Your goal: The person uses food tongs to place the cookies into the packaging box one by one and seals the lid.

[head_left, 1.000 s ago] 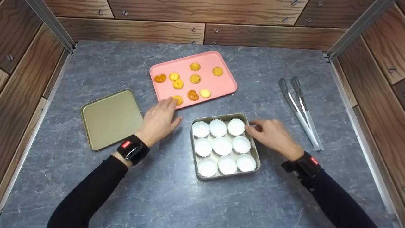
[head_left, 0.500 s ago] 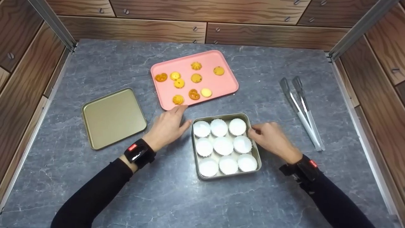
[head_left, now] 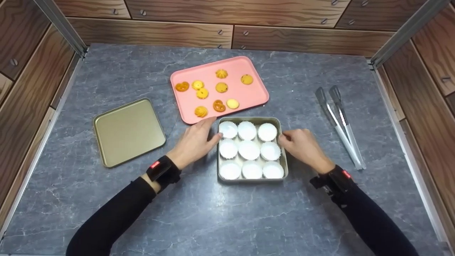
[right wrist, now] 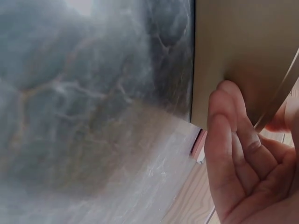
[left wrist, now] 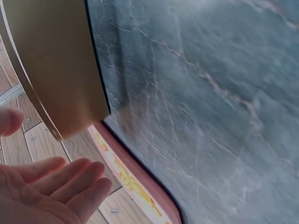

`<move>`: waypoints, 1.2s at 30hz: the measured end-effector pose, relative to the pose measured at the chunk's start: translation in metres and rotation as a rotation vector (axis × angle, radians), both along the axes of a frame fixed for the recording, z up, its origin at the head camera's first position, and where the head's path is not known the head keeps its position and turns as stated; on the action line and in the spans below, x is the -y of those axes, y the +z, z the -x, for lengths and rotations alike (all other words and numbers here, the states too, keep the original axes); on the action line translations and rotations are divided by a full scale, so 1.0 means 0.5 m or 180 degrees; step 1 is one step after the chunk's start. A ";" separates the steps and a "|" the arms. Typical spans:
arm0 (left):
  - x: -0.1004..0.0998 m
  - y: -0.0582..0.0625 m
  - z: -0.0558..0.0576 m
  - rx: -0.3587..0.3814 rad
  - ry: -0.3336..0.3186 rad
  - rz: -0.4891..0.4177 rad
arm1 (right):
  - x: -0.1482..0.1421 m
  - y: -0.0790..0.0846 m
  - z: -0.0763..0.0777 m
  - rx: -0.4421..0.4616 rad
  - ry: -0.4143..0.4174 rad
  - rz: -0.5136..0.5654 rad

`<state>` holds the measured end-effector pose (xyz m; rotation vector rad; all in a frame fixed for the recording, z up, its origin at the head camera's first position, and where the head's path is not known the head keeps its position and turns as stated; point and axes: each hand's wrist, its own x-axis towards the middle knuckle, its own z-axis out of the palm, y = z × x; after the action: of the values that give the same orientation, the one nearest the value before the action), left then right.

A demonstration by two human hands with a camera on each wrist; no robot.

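A square gold-toned tin holding rows of white paper baking cups stands in the middle of the table in the head view. With thumb at the rim and fingers against the outer wall, my right hand grips its right side; the right wrist view shows those fingertips on the tin's wall. My left hand is at the tin's upper left, thumb by the rim. Its fingers are relaxed and stand apart from the wall in the left wrist view. Just behind the tin lies a pink tray of cookies.
A flat square gold-toned lid lies to the left. Tongs with dark tips and pale handles lie on the right. Wood-patterned panels border the grey marbled table at the back and sides.
The tin has moved away from me, close to the pink tray, and turned a little straighter. My left hand has come from the tray's cookies to the tin's left side.
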<state>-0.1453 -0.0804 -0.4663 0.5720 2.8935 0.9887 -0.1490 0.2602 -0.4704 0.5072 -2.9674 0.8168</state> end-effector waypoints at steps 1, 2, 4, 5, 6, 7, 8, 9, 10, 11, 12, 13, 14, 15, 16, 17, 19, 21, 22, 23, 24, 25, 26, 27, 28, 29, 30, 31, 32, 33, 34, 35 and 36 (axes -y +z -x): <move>-0.002 -0.001 0.000 0.0002 0.0001 -0.0036 | 0.001 0.000 0.004 0.0001 -0.0014 -0.0005; -0.004 -0.002 0.000 -0.0011 -0.0005 -0.0072 | 0.002 0.000 0.009 0.0000 -0.0026 -0.0010; -0.008 -0.003 0.000 -0.0030 0.0000 -0.0137 | 0.004 0.000 0.016 0.0018 -0.0044 -0.0012; -0.009 -0.004 -0.001 -0.0012 0.0005 -0.0164 | 0.004 0.001 0.020 0.0016 -0.0052 -0.0020; -0.010 -0.005 -0.002 0.0023 0.0016 -0.0185 | 0.005 0.002 0.023 0.0021 -0.0061 -0.0029; -0.012 -0.006 -0.004 0.0071 0.0021 -0.0212 | 0.004 0.002 0.025 0.0031 -0.0070 -0.0037; -0.012 -0.006 -0.005 0.0130 0.0028 -0.0226 | 0.004 0.002 0.027 0.0046 -0.0084 -0.0040; -0.013 -0.007 -0.007 0.0206 0.0038 -0.0248 | 0.004 0.002 0.028 0.0068 -0.0097 -0.0035; -0.013 -0.007 -0.009 0.0293 0.0037 -0.0292 | 0.004 0.002 0.028 0.0086 -0.0117 -0.0035; -0.014 -0.008 -0.010 0.0371 0.0033 -0.0333 | 0.004 0.002 0.029 0.0105 -0.0136 -0.0033; -0.014 -0.008 -0.011 0.0442 0.0028 -0.0387 | 0.004 0.002 0.029 0.0121 -0.0150 -0.0028; -0.014 -0.009 -0.012 0.0507 0.0024 -0.0453 | 0.004 0.002 0.028 0.0139 -0.0165 -0.0020; -0.015 -0.009 -0.012 0.0543 0.0023 -0.0494 | 0.004 0.002 0.028 0.0149 -0.0173 -0.0006; -0.016 -0.009 -0.013 0.0562 0.0022 -0.0541 | 0.004 0.002 0.027 0.0147 -0.0172 0.0000; -0.017 -0.010 -0.013 0.0592 0.0032 -0.0579 | 0.004 0.002 0.026 0.0152 -0.0180 0.0002; -0.019 -0.010 -0.014 0.0617 0.0054 -0.0605 | 0.003 0.002 0.025 0.0158 -0.0177 0.0009; -0.021 -0.011 -0.016 0.0684 0.0102 -0.0666 | -0.003 0.002 0.021 0.0180 -0.0188 0.0063; -0.023 -0.012 -0.018 0.0733 0.0148 -0.0699 | -0.013 0.006 0.016 0.0234 -0.0227 0.0107; -0.024 -0.012 -0.018 0.0782 0.0172 -0.0721 | -0.020 0.008 0.014 0.0272 -0.0263 0.0128; -0.025 -0.013 -0.018 0.0793 0.0191 -0.0744 | -0.028 0.012 0.013 0.0293 -0.0289 0.0149; -0.026 -0.013 -0.019 0.0815 0.0203 -0.0763 | -0.038 0.016 0.012 0.0304 -0.0321 0.0163; -0.026 -0.013 -0.019 0.0827 0.0218 -0.0776 | -0.049 0.022 0.012 0.0328 -0.0355 0.0161; -0.026 -0.014 -0.019 0.0834 0.0231 -0.0796 | -0.061 0.027 0.013 0.0341 -0.0384 0.0152; -0.026 -0.015 -0.019 0.0846 0.0246 -0.0822 | -0.074 0.032 0.015 0.0339 -0.0406 0.0158; -0.026 -0.015 -0.018 0.0858 0.0260 -0.0844 | -0.086 0.037 0.017 0.0322 -0.0437 0.0167; -0.025 -0.016 -0.018 0.0856 0.0270 -0.0867 | -0.099 0.042 0.020 0.0295 -0.0467 0.0181; -0.025 -0.017 -0.018 0.0880 0.0275 -0.0899 | -0.113 0.046 0.022 0.0266 -0.0509 0.0191; -0.024 -0.017 -0.018 0.0889 0.0281 -0.0933 | -0.126 0.049 0.024 0.0232 -0.0557 0.0193; -0.024 -0.018 -0.017 0.0897 0.0282 -0.0968 | -0.140 0.051 0.026 0.0172 -0.0614 0.0191; -0.023 -0.019 -0.017 0.0914 0.0288 -0.1008 | -0.153 0.051 0.028 0.0095 -0.0694 0.0174; -0.023 -0.019 -0.017 0.0924 0.0295 -0.1042 | -0.166 0.051 0.030 0.0025 -0.0799 0.0123; -0.022 -0.020 -0.018 0.0951 0.0301 -0.1096 | -0.180 0.050 0.031 -0.0009 -0.0897 0.0079; -0.022 -0.021 -0.019 0.0979 0.0309 -0.1145 | -0.194 0.047 0.033 -0.0050 -0.0996 0.0012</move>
<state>-0.1360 -0.0692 -0.4767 0.2592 2.5086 1.4795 -0.1655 0.3571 -0.4469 0.0436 -2.9198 0.7792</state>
